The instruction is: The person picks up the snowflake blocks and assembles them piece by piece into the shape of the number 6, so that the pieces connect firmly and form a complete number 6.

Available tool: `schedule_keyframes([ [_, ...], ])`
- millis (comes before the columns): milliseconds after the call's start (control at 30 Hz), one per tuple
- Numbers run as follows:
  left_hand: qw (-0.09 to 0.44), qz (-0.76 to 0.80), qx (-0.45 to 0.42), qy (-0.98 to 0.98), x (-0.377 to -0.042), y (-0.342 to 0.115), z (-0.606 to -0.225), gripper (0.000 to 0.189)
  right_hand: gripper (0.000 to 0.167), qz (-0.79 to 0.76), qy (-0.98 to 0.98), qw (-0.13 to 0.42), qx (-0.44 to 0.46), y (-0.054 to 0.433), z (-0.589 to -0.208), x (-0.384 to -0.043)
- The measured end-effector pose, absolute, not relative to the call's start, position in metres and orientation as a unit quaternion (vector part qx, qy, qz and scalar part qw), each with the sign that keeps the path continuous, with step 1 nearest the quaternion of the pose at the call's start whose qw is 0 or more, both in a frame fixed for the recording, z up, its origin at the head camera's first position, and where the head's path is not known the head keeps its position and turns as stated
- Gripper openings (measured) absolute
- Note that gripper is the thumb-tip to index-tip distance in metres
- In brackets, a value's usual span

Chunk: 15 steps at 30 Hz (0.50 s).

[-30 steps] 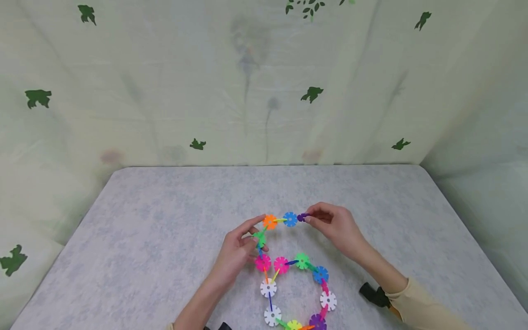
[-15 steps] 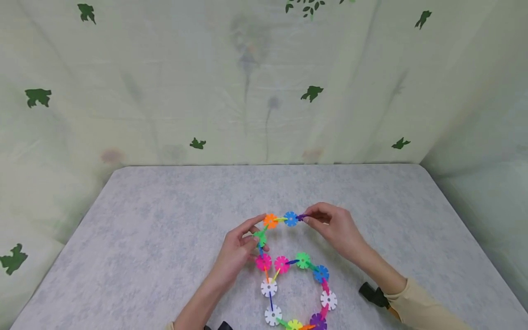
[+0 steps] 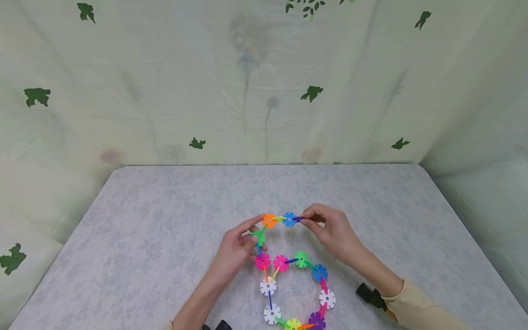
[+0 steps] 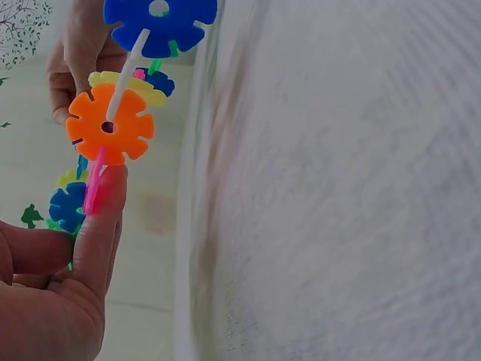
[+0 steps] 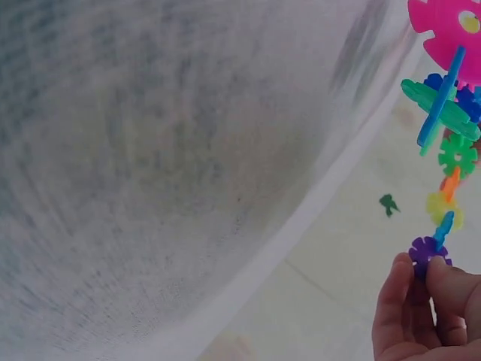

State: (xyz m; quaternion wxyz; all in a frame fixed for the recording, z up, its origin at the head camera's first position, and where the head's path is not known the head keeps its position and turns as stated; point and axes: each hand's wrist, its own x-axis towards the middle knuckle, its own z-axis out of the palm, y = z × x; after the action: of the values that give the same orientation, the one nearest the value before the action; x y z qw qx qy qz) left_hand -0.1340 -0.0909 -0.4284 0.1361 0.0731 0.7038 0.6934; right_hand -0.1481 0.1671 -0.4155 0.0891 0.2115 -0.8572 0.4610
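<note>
Toothed plastic snowflake discs are slotted together into a colourful chain, part of it a closed ring. My left hand (image 3: 234,251) pinches the chain at a green disc (image 3: 258,237), its index finger stretched to the orange disc (image 3: 269,220). Between thumb and fingertips my right hand (image 3: 335,230) holds a purple disc (image 5: 425,254) at the chain's far right end. Seen edge-on in the head view, that purple disc meets the side of a blue disc (image 3: 289,219). Pink discs (image 3: 262,261) sit below the left fingers, leading to the ring.
Nearer me, the ring runs through white discs (image 3: 268,286), a yellow disc (image 3: 293,324) and a purple one, reaching the lower frame edge. A grey-patterned table (image 3: 165,220) lies underneath. Behind it hangs a pale curtain (image 3: 231,91) with green leaf shapes. Black wrist cameras (image 3: 371,295) sit under both wrists.
My right hand has moved slightly left, bringing the purple disc further onto the blue one's edge. That disc has turned from more face-on to edge-on. The left hand keeps its hold.
</note>
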Motion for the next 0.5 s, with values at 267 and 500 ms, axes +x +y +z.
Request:
schedule_keyframes([
  [267, 0.131, 0.689, 0.081, 0.708, -0.1339, -0.0912, -0.4269, 0.055, 0.005, 0.486, -0.855, 0.051, 0.172, 0.1671, -0.4157, -0.1472],
  [500, 0.13, 0.692, 0.081, 0.705, -0.134, -0.0909, -0.4265, 0.055, 0.024, 0.478, -0.868, -0.059, 0.12, 0.1748, -0.4189, -0.1416],
])
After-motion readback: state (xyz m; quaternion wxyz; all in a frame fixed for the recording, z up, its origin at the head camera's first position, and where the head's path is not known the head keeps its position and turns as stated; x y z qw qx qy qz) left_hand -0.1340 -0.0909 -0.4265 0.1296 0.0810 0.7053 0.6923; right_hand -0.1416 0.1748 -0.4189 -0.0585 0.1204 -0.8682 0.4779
